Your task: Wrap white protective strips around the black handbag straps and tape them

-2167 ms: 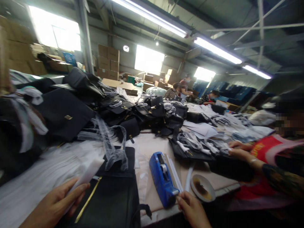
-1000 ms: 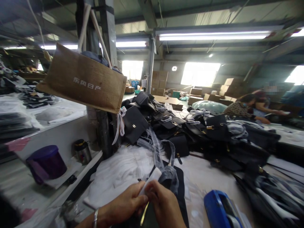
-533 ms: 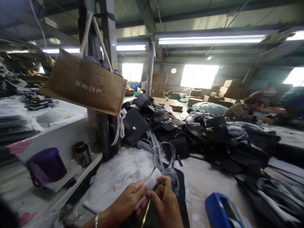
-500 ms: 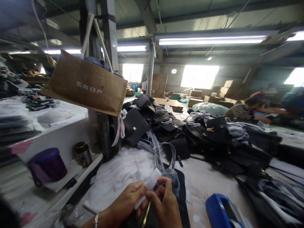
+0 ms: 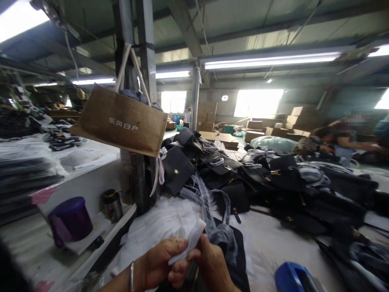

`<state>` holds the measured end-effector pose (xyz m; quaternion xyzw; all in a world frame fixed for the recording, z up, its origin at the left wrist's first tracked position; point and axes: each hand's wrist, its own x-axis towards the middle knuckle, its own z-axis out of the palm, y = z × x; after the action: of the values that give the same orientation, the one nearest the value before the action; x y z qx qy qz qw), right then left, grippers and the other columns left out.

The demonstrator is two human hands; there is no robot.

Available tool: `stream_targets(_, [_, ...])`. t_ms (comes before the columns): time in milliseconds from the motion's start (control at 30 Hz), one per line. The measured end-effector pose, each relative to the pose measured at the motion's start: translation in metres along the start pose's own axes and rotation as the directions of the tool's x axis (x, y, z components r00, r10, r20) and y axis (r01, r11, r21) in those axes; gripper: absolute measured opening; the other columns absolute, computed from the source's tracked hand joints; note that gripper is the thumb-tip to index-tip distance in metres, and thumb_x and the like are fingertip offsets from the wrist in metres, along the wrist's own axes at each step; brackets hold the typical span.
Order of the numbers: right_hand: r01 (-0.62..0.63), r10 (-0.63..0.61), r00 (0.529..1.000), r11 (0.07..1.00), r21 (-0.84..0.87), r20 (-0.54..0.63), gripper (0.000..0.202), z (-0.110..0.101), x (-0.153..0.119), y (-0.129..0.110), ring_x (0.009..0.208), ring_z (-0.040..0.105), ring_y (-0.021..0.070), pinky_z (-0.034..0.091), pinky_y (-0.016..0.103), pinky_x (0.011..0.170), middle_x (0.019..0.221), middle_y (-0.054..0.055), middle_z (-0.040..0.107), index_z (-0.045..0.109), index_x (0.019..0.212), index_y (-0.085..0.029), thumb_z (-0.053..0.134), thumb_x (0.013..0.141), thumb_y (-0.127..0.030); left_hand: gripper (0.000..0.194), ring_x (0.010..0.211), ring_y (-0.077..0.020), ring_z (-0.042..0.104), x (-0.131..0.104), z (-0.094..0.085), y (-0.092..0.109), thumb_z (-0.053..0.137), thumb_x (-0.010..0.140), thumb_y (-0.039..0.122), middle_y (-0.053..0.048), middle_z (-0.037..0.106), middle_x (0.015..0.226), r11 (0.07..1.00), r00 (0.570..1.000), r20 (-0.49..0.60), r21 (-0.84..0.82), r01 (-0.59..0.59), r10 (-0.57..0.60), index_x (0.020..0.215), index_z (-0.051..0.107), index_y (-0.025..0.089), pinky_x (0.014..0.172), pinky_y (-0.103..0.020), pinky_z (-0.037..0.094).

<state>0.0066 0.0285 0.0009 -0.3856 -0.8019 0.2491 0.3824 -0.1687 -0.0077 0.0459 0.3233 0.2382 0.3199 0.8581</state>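
A strip of thin white wrapping material (image 5: pixel 194 237) stands up between my two hands at the bottom middle. My left hand (image 5: pixel 162 261), with a silver bracelet on its wrist, pinches the strip between thumb and fingers. Against its other side is my right hand (image 5: pixel 214 261), fingers bent and closed on the strip's lower part, though its fingertips are partly hidden. Under the hands lies a black bag (image 5: pixel 240 251), with a gold-coloured line partly covered by my fingers. Its straps (image 5: pixel 225 235) are wrapped in clear plastic and rise just beyond my right hand.
A stack of white sheets (image 5: pixel 158 221) lies left of the hands. Black bags (image 5: pixel 234 194) are heaped ahead. A blue tape dispenser (image 5: pixel 293 275) sits right. A brown tote (image 5: pixel 121 121) hangs on a post; a purple bucket (image 5: pixel 73 219) stands left. A person (image 5: pixel 343 138) works far right.
The view has tilted and shifted, so the surroundings appear lower and further right. Between my hands the white strip now looks flatter and more spread out, and my right fingers have moved along it.
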Motion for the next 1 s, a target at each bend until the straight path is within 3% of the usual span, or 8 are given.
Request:
stream_targets(133, [0.038,-0.033,0.996,0.998,-0.052,0.085,0.01,-0.011,0.004,-0.001,0.06,0.066,0.0185,0.043,0.023,0.053,0.07,0.002,0.07,0.057,0.089,-0.022,0.049,0.092,-0.027,0.031,0.039,-0.0075,0.031,-0.002,0.006,0.001,0.048,0.092,0.042,0.005,0.041,0.056,0.999,0.999,-0.024,0.036,-0.022,0.023,0.097,0.059,0.013,0.045,-0.023,0.033])
stream_targets(233, [0.026,-0.021,0.99,0.999,-0.033,0.141,0.009,-0.027,0.004,-0.005,0.068,0.066,0.0181,0.045,0.023,0.061,0.078,0.002,0.069,0.061,0.093,-0.024,0.054,0.088,-0.025,0.037,0.041,-0.0085,0.04,-0.002,0.007,-0.002,0.049,0.091,0.044,0.002,0.047,0.057,0.989,0.991,-0.114,0.133,-0.057,0.073,0.096,0.061,0.01,0.047,-0.023,0.036])
stream_targets(367, [-0.185,0.159,0.98,0.949,0.255,0.119,0.02,-0.043,-0.002,-0.002,0.071,0.061,0.0162,0.046,0.025,0.066,0.079,0.001,0.064,0.061,0.095,-0.022,0.046,0.093,-0.036,0.047,0.045,-0.0122,0.052,-0.001,0.01,-0.006,0.053,0.087,0.051,-0.004,0.058,0.06,0.958,0.972,-0.223,0.287,-0.009,0.076,0.1,0.062,0.008,0.045,-0.022,0.036])
stream_targets(500, [-0.43,0.308,0.902,0.572,0.698,0.303,0.037,-0.042,-0.006,0.005,0.065,0.059,0.0151,0.047,0.025,0.056,0.073,0.001,0.058,0.059,0.092,-0.018,0.05,0.088,-0.054,0.041,0.046,-0.012,0.055,-0.001,0.018,-0.006,0.054,0.087,0.05,-0.005,0.06,0.063,0.939,0.967,-0.244,0.343,0.012,0.076,0.092,0.062,0.01,0.047,-0.021,0.037])
stream_targets(600, [-0.475,0.31,0.873,0.361,0.803,0.377,0.044,-0.039,-0.006,-0.002,0.063,0.06,0.0152,0.048,0.025,0.051,0.079,0.003,0.06,0.059,0.095,-0.016,0.063,0.076,-0.056,0.042,0.051,-0.0137,0.058,-0.003,0.023,-0.005,0.053,0.088,0.053,-0.006,0.063,0.068,0.927,0.963,-0.249,0.374,-0.001,0.101,0.09,0.063,0.012,0.05,-0.023,0.039])
stream_targets(667, [-0.453,0.325,0.884,0.417,0.788,0.336,0.042,-0.038,-0.005,-0.014,0.062,0.059,0.0143,0.047,0.024,0.052,0.077,0.002,0.06,0.059,0.098,-0.016,0.064,0.077,-0.053,0.044,0.056,-0.0145,0.06,-0.004,0.026,-0.005,0.055,0.086,0.055,-0.006,0.064,0.072,0.917,0.966,-0.234,0.398,-0.01,0.112,0.092,0.065,0.013,0.055,-0.024,0.041])
stream_targets(800, [-0.375,0.383,0.914,0.664,0.647,0.137,0.034,-0.034,-0.003,-0.033,0.051,0.049,0.0093,0.038,0.02,0.048,0.059,-0.005,0.051,0.054,0.078,-0.016,0.063,0.082,-0.049,0.048,0.062,-0.0153,0.062,-0.004,0.024,-0.002,0.063,0.08,0.057,-0.007,0.067,0.076,0.872,0.954,-0.261,0.49,-0.002,0.149,0.09,0.067,0.011,0.057,-0.023,0.04])
stream_targets(1000, [-0.373,0.409,0.905,0.64,0.672,0.113,0.037,-0.023,0.003,-0.026,0.046,0.048,0.0087,0.037,0.021,0.047,0.056,-0.006,0.051,0.052,0.076,-0.017,0.061,0.081,-0.052,0.043,0.057,-0.0148,0.058,0.001,0.011,-0.002,0.075,0.07,0.05,-0.01,0.071,0.071,0.87,0.873,-0.452,0.489,0.07,0.184,0.077,0.063,0.01,0.052,-0.021,0.033])
